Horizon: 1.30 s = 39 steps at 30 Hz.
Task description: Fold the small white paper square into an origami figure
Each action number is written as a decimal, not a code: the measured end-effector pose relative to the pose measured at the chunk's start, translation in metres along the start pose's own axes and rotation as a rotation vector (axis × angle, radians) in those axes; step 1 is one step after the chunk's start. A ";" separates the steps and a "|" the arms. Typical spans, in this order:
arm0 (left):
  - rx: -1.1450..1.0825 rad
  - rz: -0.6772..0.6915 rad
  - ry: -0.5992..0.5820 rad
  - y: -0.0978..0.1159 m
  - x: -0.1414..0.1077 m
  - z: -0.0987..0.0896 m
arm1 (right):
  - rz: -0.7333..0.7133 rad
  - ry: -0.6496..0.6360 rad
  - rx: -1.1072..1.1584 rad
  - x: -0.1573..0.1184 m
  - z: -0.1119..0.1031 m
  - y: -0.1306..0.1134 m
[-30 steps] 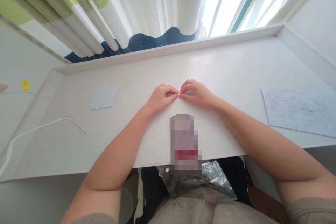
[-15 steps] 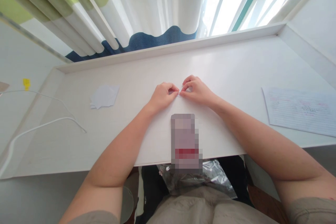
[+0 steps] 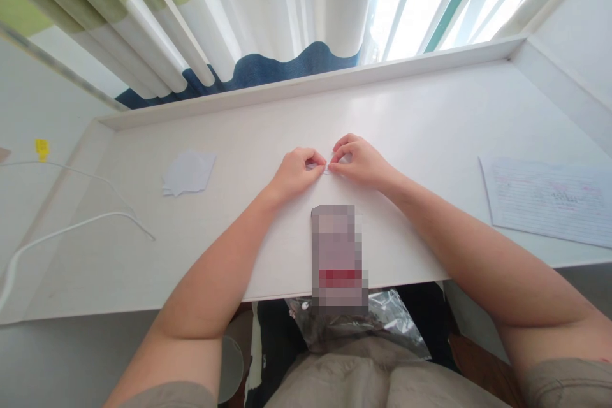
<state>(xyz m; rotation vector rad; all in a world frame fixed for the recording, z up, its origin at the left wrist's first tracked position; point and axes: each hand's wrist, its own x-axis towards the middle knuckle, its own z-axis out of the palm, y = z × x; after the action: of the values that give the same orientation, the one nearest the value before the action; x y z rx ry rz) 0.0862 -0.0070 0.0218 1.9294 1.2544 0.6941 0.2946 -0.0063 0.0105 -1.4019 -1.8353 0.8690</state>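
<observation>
Over the middle of the white desk (image 3: 268,121), both my hands meet at a small piece of white paper (image 3: 327,170). My left hand (image 3: 302,169) pinches its left side between thumb and fingertips. From the other side, my right hand (image 3: 356,159) pinches it too, thumb and index finger pressed together close to the left fingertips. Most of the paper is hidden behind the fingers, so its shape cannot be made out. Nearer to me lies a blurred-out, phone-shaped object (image 3: 337,242), which neither hand touches.
A loose stack of white paper pieces (image 3: 190,172) lies to the left, with a white cable (image 3: 71,227) beyond it. Lined sheets with writing (image 3: 549,197) are at the right. A raised ledge (image 3: 310,90) runs along the back; clear plastic packaging (image 3: 396,319) rests on my lap.
The view has shifted slightly. Both hands keep their pinch on the paper in nearly the same place, and nothing else has visibly moved.
</observation>
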 end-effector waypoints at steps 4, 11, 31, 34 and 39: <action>-0.002 -0.013 0.006 0.001 0.001 0.001 | -0.004 0.005 -0.008 -0.001 0.001 -0.002; -0.004 -0.036 0.018 0.005 0.001 0.002 | 0.000 0.018 0.004 -0.001 0.000 -0.004; -0.034 -0.028 0.025 0.006 -0.003 0.001 | -0.042 0.002 -0.100 -0.005 -0.001 -0.001; -0.073 -0.037 0.020 0.007 -0.004 0.000 | -0.038 -0.002 -0.097 -0.005 -0.002 -0.001; -0.113 -0.035 0.029 0.006 -0.005 -0.001 | -0.031 -0.009 -0.082 -0.004 -0.004 0.000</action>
<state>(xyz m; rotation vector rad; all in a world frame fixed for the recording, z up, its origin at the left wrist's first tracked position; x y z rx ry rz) 0.0868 -0.0125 0.0266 1.8074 1.2374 0.7616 0.2983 -0.0100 0.0126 -1.4175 -1.9142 0.7938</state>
